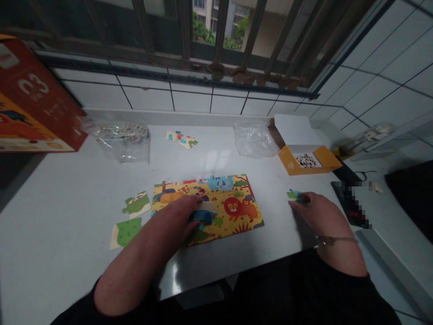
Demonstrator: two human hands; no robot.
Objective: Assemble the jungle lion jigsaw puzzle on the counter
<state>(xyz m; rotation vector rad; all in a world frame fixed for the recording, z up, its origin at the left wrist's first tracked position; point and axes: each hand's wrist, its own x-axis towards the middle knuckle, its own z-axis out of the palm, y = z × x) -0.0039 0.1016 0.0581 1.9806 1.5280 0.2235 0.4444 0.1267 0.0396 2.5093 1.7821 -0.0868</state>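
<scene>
A colourful animal jigsaw puzzle (237, 194) with a lion, a leopard and a blue hippo lies on the white counter in front of me. Over its left half reaches my left hand (187, 212), thumb and fingers closed on a blue and beige puzzle piece (205, 215) at the picture's surface. Whether that piece is pressed in or just above the picture, I cannot tell. Off to the right, my right hand (307, 205) pinches a small green and blue puzzle piece (293, 194) above the counter. Its fingers partly hide what it holds.
Loose green pieces (127, 232) lie left of the puzzle, and a small cluster of pieces (181, 139) lies behind it. A filled plastic bag (125, 140), a crumpled clear bag (253, 140), an opened yellow box (294, 164) and a large red box (43, 95) stand around.
</scene>
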